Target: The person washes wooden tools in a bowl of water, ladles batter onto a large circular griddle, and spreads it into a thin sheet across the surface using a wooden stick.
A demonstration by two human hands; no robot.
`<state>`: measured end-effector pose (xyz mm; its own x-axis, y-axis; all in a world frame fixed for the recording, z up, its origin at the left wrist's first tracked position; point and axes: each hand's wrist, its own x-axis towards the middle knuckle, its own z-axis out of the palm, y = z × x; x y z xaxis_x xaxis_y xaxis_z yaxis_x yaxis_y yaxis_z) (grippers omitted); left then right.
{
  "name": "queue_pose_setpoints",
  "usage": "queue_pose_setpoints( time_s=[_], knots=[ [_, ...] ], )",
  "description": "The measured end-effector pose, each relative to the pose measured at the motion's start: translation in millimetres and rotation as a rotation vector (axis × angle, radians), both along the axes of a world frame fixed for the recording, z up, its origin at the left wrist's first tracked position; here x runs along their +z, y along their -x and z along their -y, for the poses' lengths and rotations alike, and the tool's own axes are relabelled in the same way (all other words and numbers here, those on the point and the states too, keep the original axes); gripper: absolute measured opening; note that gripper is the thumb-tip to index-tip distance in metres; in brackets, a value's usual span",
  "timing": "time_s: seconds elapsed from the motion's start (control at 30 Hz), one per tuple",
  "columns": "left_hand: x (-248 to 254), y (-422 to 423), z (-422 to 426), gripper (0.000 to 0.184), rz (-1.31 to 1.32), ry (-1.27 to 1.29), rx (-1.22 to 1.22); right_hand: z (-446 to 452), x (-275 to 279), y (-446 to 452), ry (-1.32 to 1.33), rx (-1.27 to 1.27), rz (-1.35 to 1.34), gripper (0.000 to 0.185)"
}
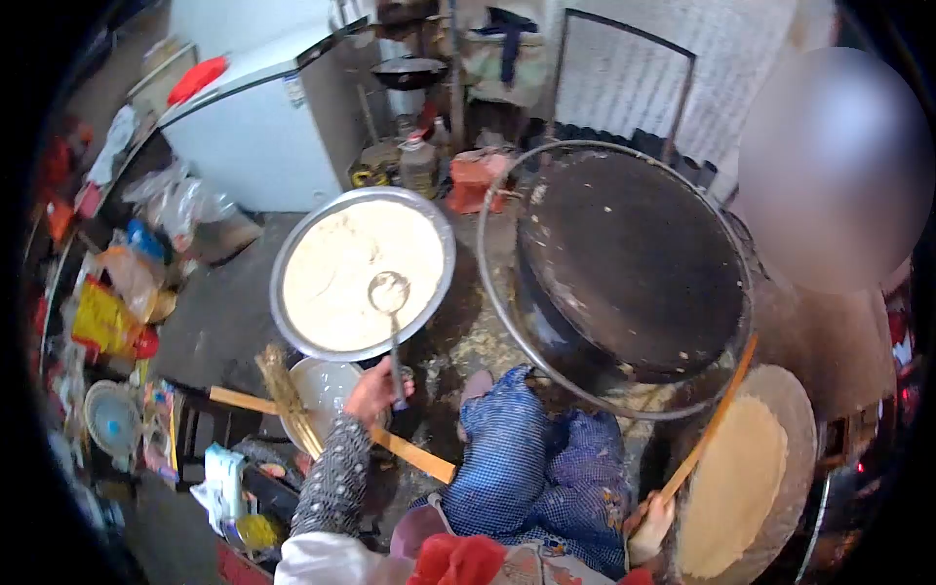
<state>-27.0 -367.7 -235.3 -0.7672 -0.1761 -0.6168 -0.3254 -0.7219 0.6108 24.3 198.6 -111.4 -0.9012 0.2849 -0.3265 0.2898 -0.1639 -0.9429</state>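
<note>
Ladle (394,331): left hand (371,392) gripping it, batter (327,263) beyond the fingers
Stick (713,416): right hand (650,527) gripping it, flatbread (733,487) beside the fingers
Scooping: likely in hand; lifting calls for steadiness

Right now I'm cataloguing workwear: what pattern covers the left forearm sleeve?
The left forearm sleeve is dark with pale dots, clearest in head view.

left hand (374,393) curled, right hand (651,527) apparently clenched

The left sleeve (336,478) is dark with pale dots, the legwear (505,434) blue-checked.
</note>
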Motion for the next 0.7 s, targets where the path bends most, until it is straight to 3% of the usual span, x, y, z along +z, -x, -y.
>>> queue_pose_setpoints(
  time_s=[0.03, 0.1, 0.17, 0.2, 0.23, 0.3, 0.33, 0.47, 0.5, 0.53, 0.57, 0.6, 0.7],
  knots=[
    [-19, 12, 2, 0.038, -0.038, -0.049, -0.017, -2, -23, -10, -0.098, 0.005, 0.011, 0.02],
    [-26, 29, -13, 0.03, -0.04, -0.262, 0.194, 12, -19, -10, -0.055, 0.017, 0.015, 0.016],
    [0, 32, -35, 0.016, -0.002, -0.22, 0.299, 12, -14, -8, 0.01, 0.083, -0.007, 0.034],
    [5, 28, -39, 0.016, 0.01, -0.021, 0.22, 13, -13, -5, 0.048, 0.109, -0.022, 0.045],
    [11, 22, -43, 0.015, 0.021, 0.176, 0.138, 14, -9, -3, -0.057, 0.102, 0.042, 0.04],
    [41, 3, -56, 0.018, 0.116, 0.32, 0.09, 15, -2, 3, -0.272, 0.094, 0.168, 0.033],
    [53, -2, -58, 0.019, 0.164, 0.391, 0.061, -2, -23, -2, -0.095, 0.075, 0.17, 0.033],
    [67, 31, -21, 0.035, 0.106, 0.907, -0.165, -8, -29, 7, -0.158, -0.009, 0.291, 0.03],
    [59, 54, -6, 0.041, 0.124, 1.125, -0.193, -3, -22, 8, -0.205, 0.043, 0.263, 0.033],
    [24, 80, 20, 0.046, 0.02, 1.583, -0.152, 2, -17, 9, -0.25, 0.093, 0.233, 0.035],
    [33, 110, 33, 0.051, 0.132, 1.567, -0.216, 5, -14, 11, -0.294, 0.141, 0.201, 0.038],
    [43, 137, 42, 0.056, 0.198, 1.652, -0.304, -13, -44, 7, -0.451, 0.148, 0.14, 0.028],
    [52, 179, 49, 0.06, 0.303, 1.844, -0.5, -27, -68, -4, -0.577, 0.169, 0.152, 0.039]
  ],
)
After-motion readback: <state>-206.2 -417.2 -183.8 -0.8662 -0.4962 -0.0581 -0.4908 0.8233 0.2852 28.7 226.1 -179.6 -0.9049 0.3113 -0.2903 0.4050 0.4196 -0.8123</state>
